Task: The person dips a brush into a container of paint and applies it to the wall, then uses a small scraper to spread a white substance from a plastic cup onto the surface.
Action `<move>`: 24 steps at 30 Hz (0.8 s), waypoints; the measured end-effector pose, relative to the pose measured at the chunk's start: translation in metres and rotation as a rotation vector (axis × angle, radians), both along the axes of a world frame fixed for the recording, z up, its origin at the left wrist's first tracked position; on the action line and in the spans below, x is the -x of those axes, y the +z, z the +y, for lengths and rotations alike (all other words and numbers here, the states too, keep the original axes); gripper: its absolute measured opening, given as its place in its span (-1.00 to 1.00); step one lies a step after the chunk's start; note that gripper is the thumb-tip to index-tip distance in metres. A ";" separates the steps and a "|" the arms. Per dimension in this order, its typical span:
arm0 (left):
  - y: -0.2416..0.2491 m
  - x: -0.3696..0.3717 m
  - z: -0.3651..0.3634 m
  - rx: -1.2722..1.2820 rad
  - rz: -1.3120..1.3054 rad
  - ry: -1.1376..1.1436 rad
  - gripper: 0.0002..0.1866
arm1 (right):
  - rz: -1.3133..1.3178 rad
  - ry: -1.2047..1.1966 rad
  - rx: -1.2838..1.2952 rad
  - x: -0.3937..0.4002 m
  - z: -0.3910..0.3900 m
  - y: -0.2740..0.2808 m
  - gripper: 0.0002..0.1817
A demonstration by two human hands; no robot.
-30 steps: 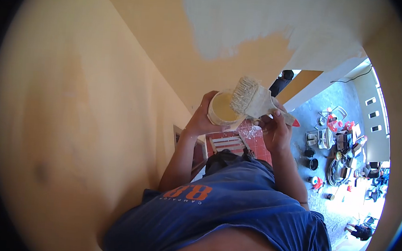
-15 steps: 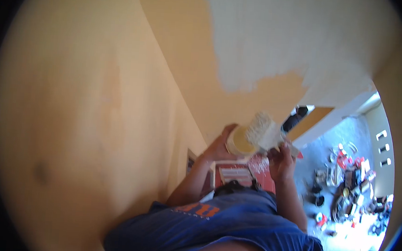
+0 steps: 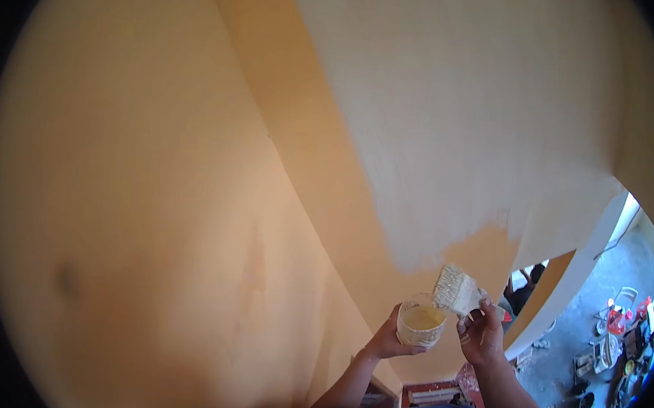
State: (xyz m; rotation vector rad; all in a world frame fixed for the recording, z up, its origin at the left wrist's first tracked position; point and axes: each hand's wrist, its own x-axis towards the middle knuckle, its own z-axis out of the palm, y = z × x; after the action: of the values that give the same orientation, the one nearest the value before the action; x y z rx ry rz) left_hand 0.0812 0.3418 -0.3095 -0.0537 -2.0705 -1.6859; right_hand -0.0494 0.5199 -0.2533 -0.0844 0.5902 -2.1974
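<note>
My left hand (image 3: 389, 340) is wrapped round the side of a small round tub (image 3: 420, 336) with pale paint inside and smears on its wall. A wide paintbrush (image 3: 458, 291), its bristles coated in whitish paint, is in the closed fingers of my right hand (image 3: 483, 336). The bristles point up and left, beside and slightly above the tub's rim. Ahead is a wall (image 3: 453, 137) with a broad whitish painted area, bordered by a bare yellow-orange strip (image 3: 322, 166) along the corner.
A plain yellowish wall (image 3: 153, 192) rises close on my left. Far below to the right, the floor (image 3: 560, 345) holds a chair, buckets and cluttered items. A reddish surface (image 3: 435, 394) lies beneath my hands. Through an opening at right, a dark shape (image 3: 519, 297) shows.
My view has tilted up, so hands, tub and brush appear lower and further right. The brush has come off the tub's mouth to its upper right side, and the tub's inside now shows.
</note>
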 end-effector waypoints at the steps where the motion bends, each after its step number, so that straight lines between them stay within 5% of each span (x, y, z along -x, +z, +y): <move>1: 0.007 0.004 -0.001 0.000 0.010 -0.034 0.04 | 0.018 0.004 0.020 0.004 -0.004 0.008 -0.63; 11: 0.117 0.033 -0.030 -0.086 0.359 0.021 -0.06 | 0.152 -0.164 0.364 0.075 -0.078 0.125 -0.82; 18: 0.164 0.027 -0.096 0.053 0.455 0.274 -0.16 | 0.649 -0.213 0.532 0.114 -0.128 0.305 -0.72; 24: 0.137 0.087 -0.100 -0.005 0.445 0.504 -0.16 | 1.197 -0.389 0.611 0.174 -0.127 0.447 -0.62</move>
State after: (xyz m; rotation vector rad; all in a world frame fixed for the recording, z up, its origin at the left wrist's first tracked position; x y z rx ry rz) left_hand -0.0056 0.2422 -0.1728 0.0820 -1.5813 -1.2362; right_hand -0.2234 0.3928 0.1939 -1.8071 0.5271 -2.4534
